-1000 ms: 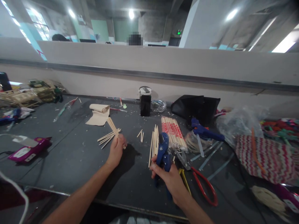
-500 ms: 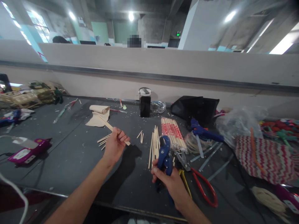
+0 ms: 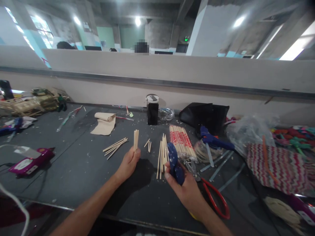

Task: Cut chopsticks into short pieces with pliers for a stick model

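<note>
Several thin wooden sticks (image 3: 136, 137) stand upright in a small bundle, gripped by my left hand (image 3: 129, 161) above the middle of the dark table. My right hand (image 3: 186, 188) is wrapped round a blue pipe cutter (image 3: 174, 160), its head pointing up and away; the blade is hard to make out. Just beyond that hand, longer loose sticks (image 3: 161, 157) lie side by side, partly covered by the cutter. A few short cut pieces (image 3: 149, 146) rest between the two hands. To the left of my left hand lies another small pile of sticks (image 3: 114, 147).
A bag of sticks (image 3: 180, 139) with red print lies behind the cutter. Red-handled pliers (image 3: 218, 200) and a blue glue gun (image 3: 214, 139) are at the right. A phone (image 3: 153, 114) stands at the back, near a beige cloth roll (image 3: 104, 123). A purple device (image 3: 31, 160) sits left.
My left hand has moved right and turned the sticks from slanted to upright, uncovering the small pile. The cutter has tilted in my right hand, which stays near the same place.
</note>
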A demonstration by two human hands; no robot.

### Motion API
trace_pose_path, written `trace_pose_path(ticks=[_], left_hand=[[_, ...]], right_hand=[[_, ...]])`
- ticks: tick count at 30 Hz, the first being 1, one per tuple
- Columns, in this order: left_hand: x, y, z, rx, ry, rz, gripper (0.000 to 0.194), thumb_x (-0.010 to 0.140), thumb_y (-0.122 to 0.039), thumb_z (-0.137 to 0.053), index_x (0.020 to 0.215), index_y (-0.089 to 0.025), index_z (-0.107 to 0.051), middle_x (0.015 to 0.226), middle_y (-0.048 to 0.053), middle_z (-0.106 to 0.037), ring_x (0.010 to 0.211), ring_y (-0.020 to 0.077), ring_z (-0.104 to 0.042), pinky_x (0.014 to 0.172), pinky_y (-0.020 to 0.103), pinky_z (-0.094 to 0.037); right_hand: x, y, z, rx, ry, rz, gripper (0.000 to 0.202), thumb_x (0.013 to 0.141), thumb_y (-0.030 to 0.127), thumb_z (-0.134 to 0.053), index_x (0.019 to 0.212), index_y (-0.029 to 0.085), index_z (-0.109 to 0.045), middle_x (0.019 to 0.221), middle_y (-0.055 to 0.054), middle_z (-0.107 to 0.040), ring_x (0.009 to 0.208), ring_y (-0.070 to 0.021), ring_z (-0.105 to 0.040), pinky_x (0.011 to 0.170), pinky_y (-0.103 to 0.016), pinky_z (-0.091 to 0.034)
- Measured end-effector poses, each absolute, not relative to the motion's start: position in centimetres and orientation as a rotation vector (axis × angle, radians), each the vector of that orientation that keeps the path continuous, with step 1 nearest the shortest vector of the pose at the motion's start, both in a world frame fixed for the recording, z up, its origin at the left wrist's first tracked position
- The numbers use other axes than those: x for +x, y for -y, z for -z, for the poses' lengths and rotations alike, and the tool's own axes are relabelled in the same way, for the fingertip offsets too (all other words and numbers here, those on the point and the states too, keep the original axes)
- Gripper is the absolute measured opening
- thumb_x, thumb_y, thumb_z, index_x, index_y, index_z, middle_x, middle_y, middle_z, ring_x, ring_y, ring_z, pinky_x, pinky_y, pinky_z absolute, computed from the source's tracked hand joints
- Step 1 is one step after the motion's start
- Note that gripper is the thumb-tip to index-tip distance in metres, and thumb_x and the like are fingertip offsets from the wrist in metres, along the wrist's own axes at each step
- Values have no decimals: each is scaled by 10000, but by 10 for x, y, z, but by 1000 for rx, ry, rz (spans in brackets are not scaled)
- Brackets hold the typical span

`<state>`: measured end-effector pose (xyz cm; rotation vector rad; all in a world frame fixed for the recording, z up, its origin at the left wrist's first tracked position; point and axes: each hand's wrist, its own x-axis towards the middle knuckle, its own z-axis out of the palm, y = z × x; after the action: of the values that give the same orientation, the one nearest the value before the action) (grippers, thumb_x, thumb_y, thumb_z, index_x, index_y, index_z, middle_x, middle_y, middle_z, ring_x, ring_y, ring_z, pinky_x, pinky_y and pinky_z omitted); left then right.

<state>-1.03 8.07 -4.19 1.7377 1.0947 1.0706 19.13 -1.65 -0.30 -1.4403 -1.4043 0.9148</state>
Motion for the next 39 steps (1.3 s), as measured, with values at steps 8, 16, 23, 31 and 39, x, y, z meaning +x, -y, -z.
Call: trace_pose_path(ticks=[8, 16, 23, 31, 39], left_hand=[[-8, -33, -18, 1556, -743, -497, 402, 898, -526, -317, 686, -191, -382, 638, -36, -360, 589, 101, -346, 582, 248, -337], [-18, -20, -35, 1488, -662, -267, 418, 886, -554, -321, 700, -189, -403, 649, -29, -386, 584, 100, -377, 568, 251, -333], [-15, -14, -45, 1581, -677, -182, 435, 873, -579, -318, 698, -191, -407, 646, -28, -400, 588, 101, -385, 569, 244, -348], [-9, -10, -61, 1646, -649, -113, 453, 849, -597, -347, 655, -193, -409, 656, -24, -397, 589, 102, -365, 546, 234, -326], [-13, -8, -56, 1646, -653, -40, 436, 872, -584, -305, 700, -197, -409, 614, -33, -375, 561, 103, -328, 516, 239, -285]], right_hand=[[222, 18, -2, -1434, 1972, -428, 466, 796, 142, -516, 1243, 223, -413, 1210, -104, -530, 1130, -255, -497, 973, -429, -394], [223, 19, -14, -1345, 2135, -517, 558, 742, 76, -519, 1260, 213, -364, 1213, -110, -496, 1164, -246, -452, 1002, -438, -364], [225, 20, -18, -1303, 2192, -450, 653, 683, 64, -533, 1299, 190, -354, 1240, -130, -487, 1170, -266, -438, 997, -458, -353], [221, 26, -18, -1284, 2320, -379, 731, 608, 44, -524, 1313, 169, -376, 1231, -145, -490, 1186, -291, -418, 1020, -477, -326], [224, 27, -17, -1217, 2247, -325, 723, 681, 61, -500, 1351, 190, -262, 1260, -146, -450, 1200, -271, -415, 993, -434, -367]])
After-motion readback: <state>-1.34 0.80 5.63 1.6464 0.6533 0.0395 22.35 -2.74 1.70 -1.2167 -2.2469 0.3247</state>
